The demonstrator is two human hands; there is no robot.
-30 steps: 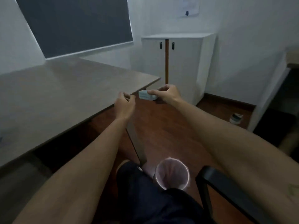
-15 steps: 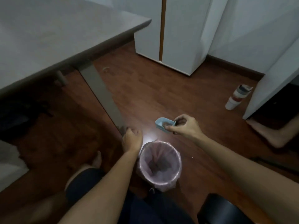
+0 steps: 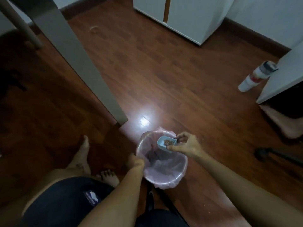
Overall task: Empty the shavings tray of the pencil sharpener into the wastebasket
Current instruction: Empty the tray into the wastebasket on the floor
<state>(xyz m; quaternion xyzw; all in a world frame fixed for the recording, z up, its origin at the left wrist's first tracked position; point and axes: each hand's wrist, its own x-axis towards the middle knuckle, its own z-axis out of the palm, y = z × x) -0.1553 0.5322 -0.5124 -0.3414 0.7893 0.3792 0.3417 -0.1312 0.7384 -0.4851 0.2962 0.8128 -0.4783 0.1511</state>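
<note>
Working from the left of the frame, I am seeing the grey table leg [image 3: 73, 63] slanting down from the upper left, and my bare feet [image 3: 82, 154] on the wooden floor [image 3: 164, 79] at lower left. Just below centre my left hand [image 3: 135, 161] is resting at the near-left rim of the wastebasket [image 3: 164, 182]; I cannot tell whether its fingers are curled round the rim or only touching it. Right of that, my right hand [image 3: 185, 145] is pinching the blue shavings tray [image 3: 166, 142] between thumb and fingers, holding it over the far-right part of the basket's mouth, roughly level, with brown shavings lying inside. Since the tray is sitting close to the rim, I am judging that a hasty tip outward could be scattering shavings onto the floor, and the loose pink liner could be catching the tray. At the right edge a white bottle [image 3: 255, 76] is standing; its markings are too blurred to read, and no other writing is legible
</note>
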